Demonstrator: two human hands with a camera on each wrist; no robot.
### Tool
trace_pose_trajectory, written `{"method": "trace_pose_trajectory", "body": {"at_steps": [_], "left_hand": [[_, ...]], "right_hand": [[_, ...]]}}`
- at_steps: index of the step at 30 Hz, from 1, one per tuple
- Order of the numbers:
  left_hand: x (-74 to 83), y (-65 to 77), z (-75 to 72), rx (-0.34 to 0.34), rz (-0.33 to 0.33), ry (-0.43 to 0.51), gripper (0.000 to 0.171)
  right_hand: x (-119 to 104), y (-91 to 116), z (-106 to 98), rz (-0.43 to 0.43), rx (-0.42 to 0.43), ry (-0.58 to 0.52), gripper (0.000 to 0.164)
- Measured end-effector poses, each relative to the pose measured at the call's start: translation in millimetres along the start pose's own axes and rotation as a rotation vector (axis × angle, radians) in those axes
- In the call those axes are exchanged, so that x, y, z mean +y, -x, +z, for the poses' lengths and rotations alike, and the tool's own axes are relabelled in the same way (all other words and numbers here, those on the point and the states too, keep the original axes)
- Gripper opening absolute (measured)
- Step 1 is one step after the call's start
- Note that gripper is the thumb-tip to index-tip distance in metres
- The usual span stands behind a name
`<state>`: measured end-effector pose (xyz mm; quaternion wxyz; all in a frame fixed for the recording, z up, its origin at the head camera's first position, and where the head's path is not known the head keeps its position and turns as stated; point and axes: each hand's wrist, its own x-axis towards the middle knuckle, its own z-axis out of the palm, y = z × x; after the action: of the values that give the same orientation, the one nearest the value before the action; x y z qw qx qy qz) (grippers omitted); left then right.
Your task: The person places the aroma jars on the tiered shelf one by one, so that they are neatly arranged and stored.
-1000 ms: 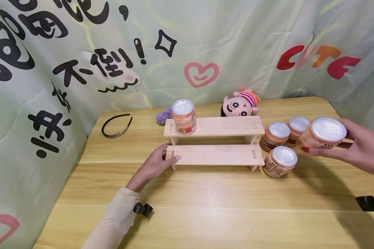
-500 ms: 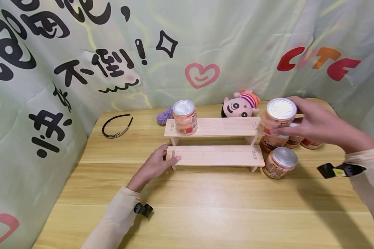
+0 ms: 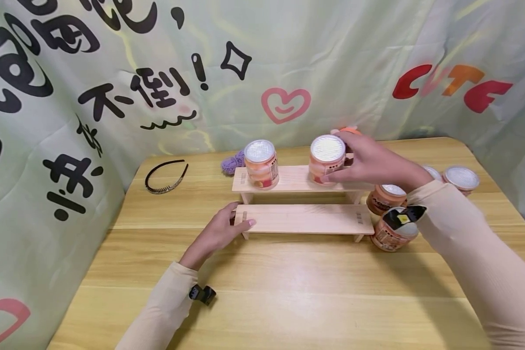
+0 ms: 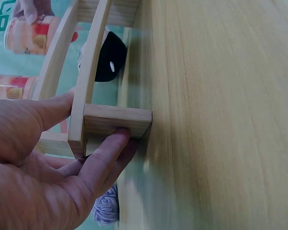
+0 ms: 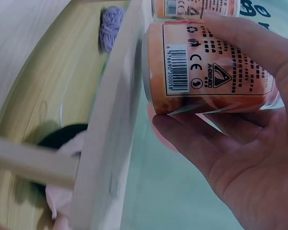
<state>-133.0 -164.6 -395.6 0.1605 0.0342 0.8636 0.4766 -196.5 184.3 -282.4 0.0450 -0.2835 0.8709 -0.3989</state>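
Note:
A two-tier wooden display stand (image 3: 304,218) stands on the table. My left hand (image 3: 216,231) grips the left end of its lower tier, thumb on the board, fingertips (image 4: 116,139) against the end leg. My right hand (image 3: 372,163) holds a peach-coloured jar (image 3: 325,160) with a silvery lid, upright, close over the right half of the upper tier (image 3: 290,180). In the right wrist view, thumb and fingers span the jar's sides, with its barcode label (image 5: 197,67) showing. A similar jar (image 3: 261,167) stands at the upper tier's left end.
Several more jars stand right of the stand, including a front one (image 3: 389,240) partly covered by the wrist camera and a far-right one (image 3: 463,177). Purple yarn (image 3: 231,164) and a mostly hidden plush doll (image 3: 350,130) lie behind. A black headband (image 3: 166,188) lies left.
My right hand has carried the jar leftward, from beyond the group of jars at the right to over the upper tier. My left hand has stayed on the stand.

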Motion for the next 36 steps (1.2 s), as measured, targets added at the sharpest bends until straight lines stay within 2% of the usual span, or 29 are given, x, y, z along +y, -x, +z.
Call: {"method": "trace_pose_trajectory", "body": {"at_steps": [4,9,16,28,36], "left_hand": [[0.2,0.2,-0.1,0.007,-0.007,-0.025,0.071],[-0.2,-0.3,-0.1,0.010,-0.014,-0.035,0.075],[0.0,-0.3,0.0,0.004,-0.018,-0.021,0.077],[0.7,0.0,0.6,0.006,-0.013,-0.027,0.077],[0.3,0.3,0.5,0.007,-0.011,-0.030,0.075]], "right_hand": [[-3,-12,10,-0.024,0.013,0.054,0.064],[-6,-21,20,0.010,-0.001,0.004,0.070],[-6,-27,27,0.001,0.003,-0.013,0.070],[-3,-26,28,0.044,-0.005,-0.043,0.069],[-7,-15,23,0.035,-0.004,-0.155,0.069]]}}
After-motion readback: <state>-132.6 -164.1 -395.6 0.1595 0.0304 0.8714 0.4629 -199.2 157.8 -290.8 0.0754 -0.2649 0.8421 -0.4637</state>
